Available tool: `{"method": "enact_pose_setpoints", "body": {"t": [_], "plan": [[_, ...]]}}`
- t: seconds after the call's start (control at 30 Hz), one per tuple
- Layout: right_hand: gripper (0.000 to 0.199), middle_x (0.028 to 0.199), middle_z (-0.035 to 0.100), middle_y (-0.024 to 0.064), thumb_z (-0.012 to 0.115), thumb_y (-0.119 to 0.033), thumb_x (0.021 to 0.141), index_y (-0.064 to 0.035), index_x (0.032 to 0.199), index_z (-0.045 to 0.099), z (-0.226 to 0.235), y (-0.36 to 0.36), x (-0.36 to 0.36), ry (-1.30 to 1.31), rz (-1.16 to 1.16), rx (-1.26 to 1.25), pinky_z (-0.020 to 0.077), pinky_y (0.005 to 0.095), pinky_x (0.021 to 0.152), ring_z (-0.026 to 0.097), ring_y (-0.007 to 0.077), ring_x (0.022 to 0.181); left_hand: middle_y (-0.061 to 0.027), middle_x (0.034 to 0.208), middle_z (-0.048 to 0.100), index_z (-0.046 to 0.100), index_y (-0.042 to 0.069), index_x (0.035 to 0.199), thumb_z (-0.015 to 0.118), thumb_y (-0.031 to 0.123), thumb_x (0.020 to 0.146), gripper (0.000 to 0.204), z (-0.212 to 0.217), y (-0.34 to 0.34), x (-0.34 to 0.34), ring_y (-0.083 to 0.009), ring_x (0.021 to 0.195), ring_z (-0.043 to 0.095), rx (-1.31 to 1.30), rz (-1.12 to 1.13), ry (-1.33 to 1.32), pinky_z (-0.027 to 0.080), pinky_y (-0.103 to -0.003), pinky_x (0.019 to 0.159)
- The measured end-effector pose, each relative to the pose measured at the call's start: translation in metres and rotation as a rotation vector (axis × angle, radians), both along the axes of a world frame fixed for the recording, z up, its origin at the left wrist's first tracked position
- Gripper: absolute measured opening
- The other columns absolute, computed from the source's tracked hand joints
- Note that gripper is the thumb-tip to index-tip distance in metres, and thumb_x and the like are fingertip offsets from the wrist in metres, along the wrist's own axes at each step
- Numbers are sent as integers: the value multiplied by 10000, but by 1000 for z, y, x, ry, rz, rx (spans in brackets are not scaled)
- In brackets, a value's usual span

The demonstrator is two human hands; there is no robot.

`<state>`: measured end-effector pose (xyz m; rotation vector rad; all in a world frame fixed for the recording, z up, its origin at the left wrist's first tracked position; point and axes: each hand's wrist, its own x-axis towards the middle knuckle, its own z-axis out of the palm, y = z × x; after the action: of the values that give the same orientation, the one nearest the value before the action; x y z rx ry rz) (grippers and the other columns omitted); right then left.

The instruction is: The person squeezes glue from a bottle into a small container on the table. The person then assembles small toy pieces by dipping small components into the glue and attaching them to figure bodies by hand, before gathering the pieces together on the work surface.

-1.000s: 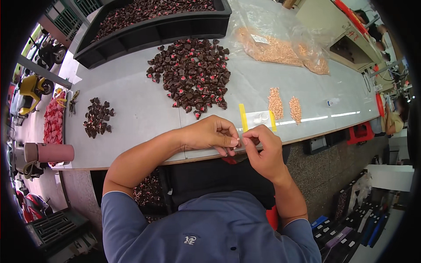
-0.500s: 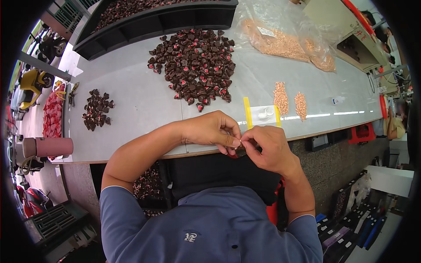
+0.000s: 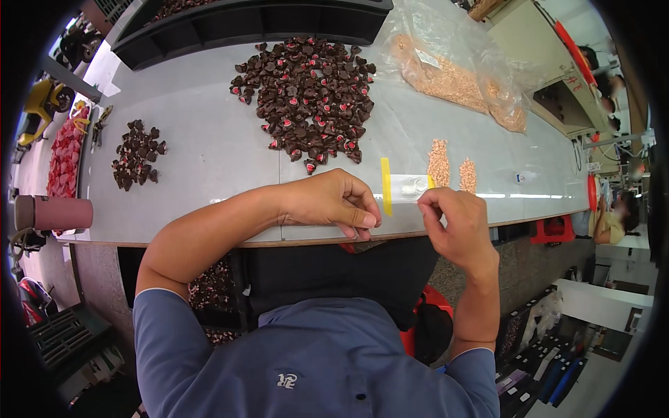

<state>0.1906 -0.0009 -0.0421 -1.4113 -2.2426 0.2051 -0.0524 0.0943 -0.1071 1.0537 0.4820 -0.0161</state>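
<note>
My left hand (image 3: pixel 340 205) is at the table's front edge, its fingers curled and the thumb against them. Whatever it may hold is hidden. To its right, my right hand (image 3: pixel 460 226) is raised in a pinch beside a white patch (image 3: pixel 410 187) with a whitish smear, edged by yellow tape (image 3: pixel 386 187). I cannot make out anything between those fingertips. Just beyond that hand lie two small heaps of tiny peach-coloured parts, a larger heap (image 3: pixel 438 164) and a smaller heap (image 3: pixel 467 175). Farther off is a big pile of dark brown knob-like parts (image 3: pixel 313 104), some with red-and-white faces.
A black tray (image 3: pixel 258 29) of dark parts stands at the back. A clear bag (image 3: pixel 446 80) of peach-coloured parts lies back right. Leftward are a small dark pile (image 3: pixel 137 155), red pieces (image 3: pixel 63 164) and a pink cup (image 3: pixel 59 211). A small white-and-blue item (image 3: pixel 524 178) lies rightward.
My hands, together at the fingertips before, are now apart. The right hand has moved right toward the peach-coloured heaps; the left stays near its place. The whole view has shifted slightly.
</note>
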Motion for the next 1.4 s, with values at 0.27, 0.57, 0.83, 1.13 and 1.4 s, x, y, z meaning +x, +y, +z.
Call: {"method": "enact_pose_setpoints", "body": {"t": [0.27, 0.57, 0.83, 1.13, 1.4], "plan": [[80, 708, 634, 87, 681, -71, 856, -58, 869, 603, 6, 14, 14, -341, -53, -36, 478, 397, 576, 622, 283, 615, -128, 1158, 692, 657, -23, 1139, 691, 106, 940, 240, 0, 1, 1, -172, 930, 710, 17, 37, -74, 558, -268, 738], [88, 714, 632, 92, 663, -100, 877, -75, 871, 579, -1, 18, 11, -445, -60, -65, 478, 412, 591, 620, 299, 627, -127, 1137, 703, 649, -29, 1148, 671, 100, 953, 235, -4, 0, 1, -165, 909, 708, -6, 65, -79, 540, -258, 716], [92, 698, 623, 83, 676, -86, 866, -73, 862, 586, -1, 16, 11, -419, -78, -27, 478, 401, 580, 618, 291, 619, -123, 1147, 709, 660, -29, 1153, 660, 102, 959, 234, -4, 1, 1, -152, 898, 705, -6, 55, -85, 536, -254, 714], [117, 714, 665, 89, 702, 51, 813, -27, 867, 633, -8, -3, -20, 218, -87, -122, 486, 295, 543, 644, 204, 581, -140, 1154, 709, 643, -33, 1167, 658, 96, 959, 245, -4, 2, 2, -157, 912, 705, -32, 85, -87, 541, -259, 727], [142, 673, 662, 57, 708, 6, 804, -61, 885, 613, -28, -2, -39, 220, -17, 3, 462, 328, 486, 633, 221, 535, -163, 1153, 696, 620, -51, 1177, 672, 69, 946, 265, -5, 3, 1, -200, 947, 710, -70, 119, -70, 560, -265, 744]]}}
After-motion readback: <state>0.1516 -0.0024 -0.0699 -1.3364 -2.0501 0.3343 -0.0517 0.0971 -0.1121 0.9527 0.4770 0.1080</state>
